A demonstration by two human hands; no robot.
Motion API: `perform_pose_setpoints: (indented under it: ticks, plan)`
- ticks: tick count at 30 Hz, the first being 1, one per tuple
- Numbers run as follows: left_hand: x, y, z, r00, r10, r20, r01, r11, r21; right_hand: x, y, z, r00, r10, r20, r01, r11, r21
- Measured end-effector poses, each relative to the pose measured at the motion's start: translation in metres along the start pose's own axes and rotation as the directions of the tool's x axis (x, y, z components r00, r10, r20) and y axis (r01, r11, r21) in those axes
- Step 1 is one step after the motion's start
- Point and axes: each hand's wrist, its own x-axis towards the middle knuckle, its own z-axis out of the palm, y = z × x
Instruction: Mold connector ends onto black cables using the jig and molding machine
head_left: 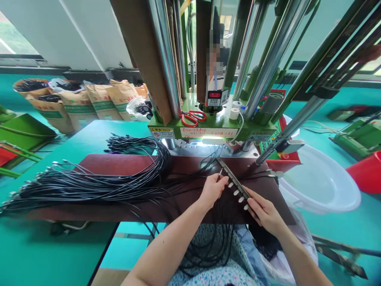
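Two bare hands work at the near edge of a dark brown board (119,167), and we see both of them close on a narrow dark bar (233,182) that lies slantwise across it. Our left hand (212,190) pinches a thin black cable end with a metal tip against the upper part of the bar, fingers curled together. Our right hand (264,212) grips the lower end of the bar, thumb on top and fingers folded beneath. Along the bar's near side we count a row of small silver plugs (238,192) already seated, each just beside the next.

To the left, a thick bundle of black cables (89,184) lies across the board, its metal-tipped ends fanning toward the left edge of the teal table (44,246). More cables loop down into the lap between the arms. Behind the board stands a green machine (214,127) with shiny steel columns, and red-handled scissors (193,117) rest on its deck. A white plastic basin (321,182) sits to the right, with a red tub (367,172) near it. Brown paper sacks (98,103) stand in a row by the far wall.
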Motion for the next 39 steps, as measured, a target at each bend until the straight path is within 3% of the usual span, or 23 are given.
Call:
perform_pose_setpoints:
  ticks: [8,12,19,22,28,32,35,39]
  plan:
    - [-0.001,0.011,-0.012,0.989,0.023,0.146,-0.045,0.988,0.147,0.000,0.005,-0.011,1.000,0.000,0.001,0.000,0.989,0.148]
    - [-0.002,0.015,-0.015,0.969,-0.024,0.246,-0.012,0.990,0.142,0.001,0.005,-0.013,1.000,-0.001,0.026,-0.003,0.989,0.151]
    - [-0.001,0.015,-0.017,0.952,-0.052,0.302,0.020,0.994,0.109,0.001,0.003,-0.015,0.999,0.019,0.034,-0.023,0.992,0.127]
    - [0.000,0.012,-0.018,0.953,-0.046,0.301,0.029,0.998,0.061,0.000,0.003,-0.014,0.998,0.016,0.059,-0.022,0.995,0.097]
    - [0.001,0.010,-0.018,0.982,-0.034,0.184,0.029,0.999,0.025,-0.001,-0.003,-0.005,0.997,-0.009,0.074,0.007,1.000,0.026]
    - [0.004,0.007,-0.016,0.985,-0.063,0.162,0.040,0.989,0.145,0.002,-0.008,-0.006,0.993,0.043,0.106,-0.045,0.999,0.018]
    - [0.002,0.006,-0.015,0.992,-0.054,0.116,0.011,0.938,0.346,0.003,-0.014,-0.019,0.992,0.101,0.077,-0.104,0.994,0.029]
    - [-0.011,0.011,-0.021,0.985,0.142,0.098,-0.170,0.705,0.688,0.010,-0.025,-0.051,0.981,0.173,0.092,-0.162,0.980,-0.119]
